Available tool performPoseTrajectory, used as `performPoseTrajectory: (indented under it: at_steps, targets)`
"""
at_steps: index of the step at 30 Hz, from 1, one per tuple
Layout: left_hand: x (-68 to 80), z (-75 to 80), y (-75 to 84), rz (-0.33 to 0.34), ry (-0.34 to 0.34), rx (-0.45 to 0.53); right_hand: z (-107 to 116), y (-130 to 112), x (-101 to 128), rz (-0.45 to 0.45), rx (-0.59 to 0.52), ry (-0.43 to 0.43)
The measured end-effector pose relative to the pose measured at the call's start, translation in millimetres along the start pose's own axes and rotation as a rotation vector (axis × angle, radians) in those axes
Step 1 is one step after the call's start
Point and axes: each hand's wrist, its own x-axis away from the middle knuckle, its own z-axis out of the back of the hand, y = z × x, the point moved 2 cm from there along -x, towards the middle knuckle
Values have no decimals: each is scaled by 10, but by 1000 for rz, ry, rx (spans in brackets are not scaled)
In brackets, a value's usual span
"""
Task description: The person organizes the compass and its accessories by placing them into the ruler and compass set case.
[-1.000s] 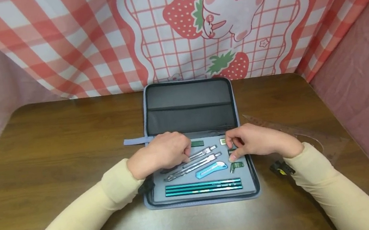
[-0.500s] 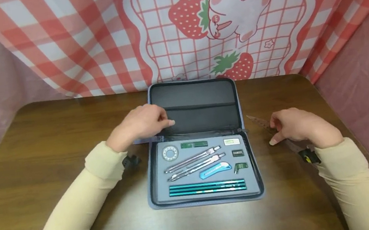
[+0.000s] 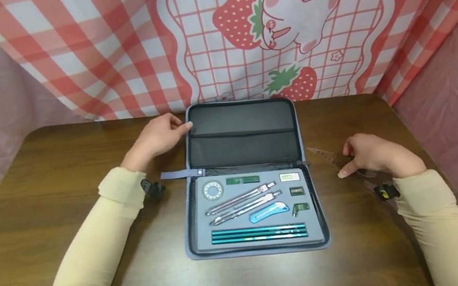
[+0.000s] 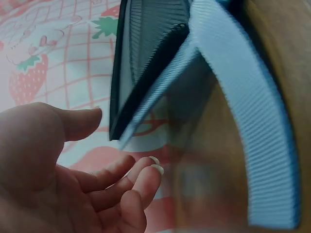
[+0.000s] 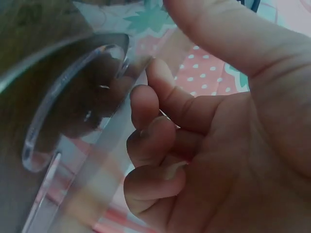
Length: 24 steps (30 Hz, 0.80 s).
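Note:
A zippered stationery case [image 3: 188,215] lies open on the table with its lid [image 3: 240,117] raised. My left hand [image 3: 157,137] is at the lid's far left corner; in the left wrist view the thumb and fingers stand apart around that corner, not visibly touching it. A blue-grey strap [image 4: 252,126] hangs from the case there. My right hand [image 3: 378,153] is over a transparent set square [image 3: 322,153] to the right of the case. In the right wrist view its fingers [image 5: 150,141] are loosely curled beside the set square's edge; contact cannot be made out.
The case's tray holds dark green pencils [image 3: 259,233], a blue utility knife [image 3: 269,211], two silver compass-like tools [image 3: 242,203], a white ring [image 3: 213,190], an eraser [image 3: 289,177], a sharpener [image 3: 297,191] and small green pieces. A checked strawberry cloth [image 3: 246,74] hangs behind the table.
Both hands have left the tray. The left went up and left to the lid's corner; the right went right to the set square. The white ring has come into view.

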Motion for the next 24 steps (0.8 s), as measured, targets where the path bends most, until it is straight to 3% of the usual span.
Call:
performPoseTrajectory:
  at_steps: [7, 13, 18, 24]
  targets:
    - [-87, -111, -30, -24, -70, 144, 16, 41, 10, 21, 21, -18]
    - [-110, -105, 15, -83, -22, 207, 149, 64, 158, 114, 5, 60]
    - [-127, -84, 4, -142, -10, 231, 350, -26, 375, 186, 26, 259]
    - [-159, -23, -56, -186, -74, 418, 536, -361, 600, 295, 27, 609]
